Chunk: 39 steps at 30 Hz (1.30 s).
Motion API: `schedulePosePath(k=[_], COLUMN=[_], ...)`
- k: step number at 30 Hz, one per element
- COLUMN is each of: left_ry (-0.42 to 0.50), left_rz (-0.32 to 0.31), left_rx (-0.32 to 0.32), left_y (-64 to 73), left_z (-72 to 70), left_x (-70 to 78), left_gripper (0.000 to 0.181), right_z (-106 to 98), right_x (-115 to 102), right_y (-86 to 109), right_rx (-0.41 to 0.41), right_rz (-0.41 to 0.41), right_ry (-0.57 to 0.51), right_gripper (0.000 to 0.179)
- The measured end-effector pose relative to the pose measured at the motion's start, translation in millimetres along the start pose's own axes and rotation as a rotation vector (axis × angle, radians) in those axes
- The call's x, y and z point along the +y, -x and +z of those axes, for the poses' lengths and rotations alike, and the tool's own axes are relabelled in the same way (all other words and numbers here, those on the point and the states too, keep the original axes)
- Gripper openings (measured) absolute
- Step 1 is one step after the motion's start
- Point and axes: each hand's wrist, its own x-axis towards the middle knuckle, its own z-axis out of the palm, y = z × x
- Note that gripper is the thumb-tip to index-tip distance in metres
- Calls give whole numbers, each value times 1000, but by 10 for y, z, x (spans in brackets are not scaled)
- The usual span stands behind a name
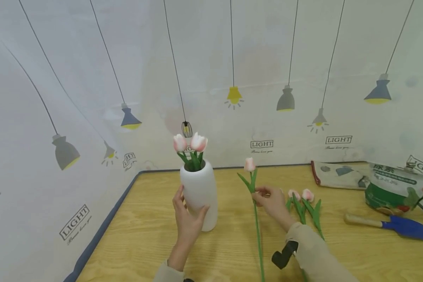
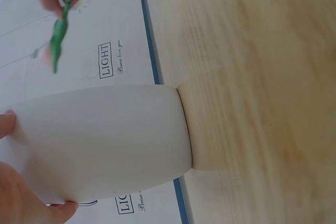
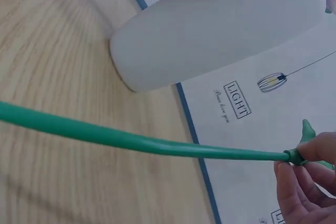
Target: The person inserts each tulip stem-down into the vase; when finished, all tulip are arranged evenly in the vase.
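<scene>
A tall white vase (image 1: 199, 192) stands upright on the wooden table, with two pink-and-white tulips (image 1: 198, 142) poking out of its mouth. Around the vase's lower body curl the fingers and thumb of my left hand (image 1: 188, 219). To the right of it, my right hand (image 1: 273, 205) pinches a single tulip (image 1: 249, 164) just under its leaves. That tulip is upright, its long green stem (image 3: 157, 145) hanging below the fingertips, apart from the vase. More tulips (image 1: 308, 195) lie on the table behind my right forearm, partly hidden by it.
A blue trowel (image 1: 410, 227) with a wooden handle lies at the right. Behind it sits a green-and-white bag (image 1: 391, 192), beside a folded patterned cloth (image 1: 340, 175). A lamp-printed sheet (image 1: 211, 58) backs the table (image 1: 141, 231).
</scene>
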Motion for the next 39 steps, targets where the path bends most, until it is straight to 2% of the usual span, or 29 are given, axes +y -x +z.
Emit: schedulePosePath(k=[10, 15, 21, 27, 33, 39], left_ry=[6, 9, 9, 12, 8, 3], left_rz=[22, 23, 27, 7, 7, 9], left_rx=[9, 9, 11, 8, 6, -1], left_y=[1, 2, -6, 5, 3, 0], left_z=[-7, -17, -17, -8, -14, -20], left_x=[-16, -22, -21, -15, -4, -7], left_gripper=[87, 87, 87, 87, 87, 87], right_z=[-60, -76, -79, -116, -136, -156], right_x=[-515, -764, -1077, -1323, -1615, -1903], right_y=[-124, -176, -228, -262, -303, -316], right_rx=[63, 54, 80, 99, 103, 152], right_rz=[-158, -250, -321, -387, -484, -588], right_ry=[16, 32, 73, 61, -5, -82], right_gripper=[32, 35, 33, 27, 22, 20])
